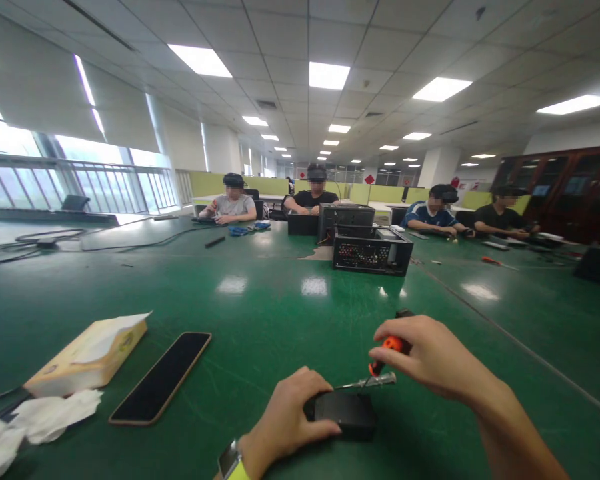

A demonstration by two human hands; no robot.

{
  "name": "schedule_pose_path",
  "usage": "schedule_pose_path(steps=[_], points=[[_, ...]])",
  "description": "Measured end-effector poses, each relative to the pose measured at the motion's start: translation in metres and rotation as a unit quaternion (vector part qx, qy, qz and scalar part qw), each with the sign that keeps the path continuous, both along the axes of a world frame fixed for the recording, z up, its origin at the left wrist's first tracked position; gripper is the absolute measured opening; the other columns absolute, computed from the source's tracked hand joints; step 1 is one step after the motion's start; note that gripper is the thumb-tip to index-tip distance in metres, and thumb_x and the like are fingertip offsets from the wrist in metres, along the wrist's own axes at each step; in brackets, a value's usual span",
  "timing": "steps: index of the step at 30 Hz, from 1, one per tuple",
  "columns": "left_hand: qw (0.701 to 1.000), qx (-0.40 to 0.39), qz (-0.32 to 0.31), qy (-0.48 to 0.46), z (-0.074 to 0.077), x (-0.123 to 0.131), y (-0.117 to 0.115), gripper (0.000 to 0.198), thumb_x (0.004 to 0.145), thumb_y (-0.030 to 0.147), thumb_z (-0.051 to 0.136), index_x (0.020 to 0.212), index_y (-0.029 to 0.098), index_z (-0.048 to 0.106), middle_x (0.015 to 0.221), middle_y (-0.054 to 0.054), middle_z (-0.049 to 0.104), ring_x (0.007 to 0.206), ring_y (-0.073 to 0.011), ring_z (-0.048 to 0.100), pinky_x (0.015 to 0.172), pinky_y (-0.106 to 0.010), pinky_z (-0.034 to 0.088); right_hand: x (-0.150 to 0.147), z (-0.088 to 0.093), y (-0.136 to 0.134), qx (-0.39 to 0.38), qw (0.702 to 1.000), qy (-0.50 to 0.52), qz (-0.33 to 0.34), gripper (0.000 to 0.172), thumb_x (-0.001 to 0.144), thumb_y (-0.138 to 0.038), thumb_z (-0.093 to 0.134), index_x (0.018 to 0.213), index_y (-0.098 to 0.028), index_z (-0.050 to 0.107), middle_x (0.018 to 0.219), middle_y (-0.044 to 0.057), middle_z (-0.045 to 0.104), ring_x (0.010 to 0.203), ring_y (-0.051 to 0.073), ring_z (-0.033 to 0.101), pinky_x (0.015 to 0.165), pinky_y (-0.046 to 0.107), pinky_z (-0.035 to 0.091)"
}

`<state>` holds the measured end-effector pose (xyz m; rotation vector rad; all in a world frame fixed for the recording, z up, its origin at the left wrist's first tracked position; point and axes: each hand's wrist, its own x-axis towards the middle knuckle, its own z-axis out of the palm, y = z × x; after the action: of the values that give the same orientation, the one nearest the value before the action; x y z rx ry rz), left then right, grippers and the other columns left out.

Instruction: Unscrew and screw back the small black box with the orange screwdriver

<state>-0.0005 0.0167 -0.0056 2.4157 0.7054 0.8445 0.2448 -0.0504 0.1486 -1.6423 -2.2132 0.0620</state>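
On the green tabletop (pixel 260 300), lower centre, my left hand (pixel 293 410) grips a black box (pixel 350 413), probably rigid, light, best held by its sides; my right hand (pixel 430 350) grasps an orange-and-black tool (pixel 393 344).

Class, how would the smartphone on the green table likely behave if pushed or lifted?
The smartphone would probably stay stiff, being a straight, thin slab. Its smooth, dark screen may feel slippery. Lying flat, it seems likelier to slide than roll.
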Motion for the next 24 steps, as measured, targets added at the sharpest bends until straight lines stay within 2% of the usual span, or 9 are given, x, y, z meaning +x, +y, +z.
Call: schedule_pose_path(steps=[3, 7, 10, 24], points=[[1.000, 0.003, 0.004, 0.008, 0.000, -0.001, 0.000, 0.044, 0.074, 0.055, 0.080, 0.099, 0.021, 0.068, 0.090, -0.003, 0.069, 0.081, -0.0224, 0.059, 0.070, -0.028, 0.042, 0.001, 0.003, 0.000, 0.011, 1.000, 0.006, -0.015, 0.019, 0.089, -0.040, 0.062, 0.083, -0.025, 0.071, 0.079, 0.000, 0.072, 0.073, 0.019, 0.063, 0.065, 0.029, 0.041], [1.000, 0.002, 0.004, 0.014, -0.001, -0.002, 0.001, 0.045, 0.073, 0.055, 0.080, 0.100, 0.021, 0.068, 0.091, -0.003, 0.069, 0.081, -0.0224, 0.059, 0.072, -0.029, 0.044, -0.004, 0.005, -0.003, 0.009, 0.998, 0.059, 0.033, 0.019, 0.090, -0.039, 0.061, 0.083, -0.024, 0.070, 0.078, -0.001, 0.071, 0.070, 0.016, 0.062, 0.065, 0.026, 0.041], [1.000, 0.003, 0.001, 0.016, -0.003, -0.002, 0.001, 0.044, 0.074, 0.054, 0.080, 0.102, 0.021, 0.068, 0.093, -0.003, 0.069, 0.083, -0.0225, 0.060, 0.074, -0.029, 0.044, -0.010, 0.004, -0.005, -0.016, 0.997, 0.050, 0.065, 0.019, 0.089, -0.039, 0.063, 0.082, -0.023, 0.071, 0.074, -0.002, 0.070, 0.067, 0.015, 0.060, 0.065, 0.027, 0.040], [1.000, -0.003, -0.006, 0.012, 0.001, -0.002, -0.002, 0.043, 0.076, 0.052, 0.079, 0.101, 0.020, 0.069, 0.093, -0.004, 0.070, 0.084, -0.0226, 0.063, 0.073, -0.027, 0.046, -0.011, -0.003, 0.003, -0.008, 0.996, 0.057, 0.070, 0.016, 0.089, -0.035, 0.066, 0.080, -0.022, 0.068, 0.073, -0.003, 0.067, 0.066, 0.014, 0.057, 0.064, 0.026, 0.038]])
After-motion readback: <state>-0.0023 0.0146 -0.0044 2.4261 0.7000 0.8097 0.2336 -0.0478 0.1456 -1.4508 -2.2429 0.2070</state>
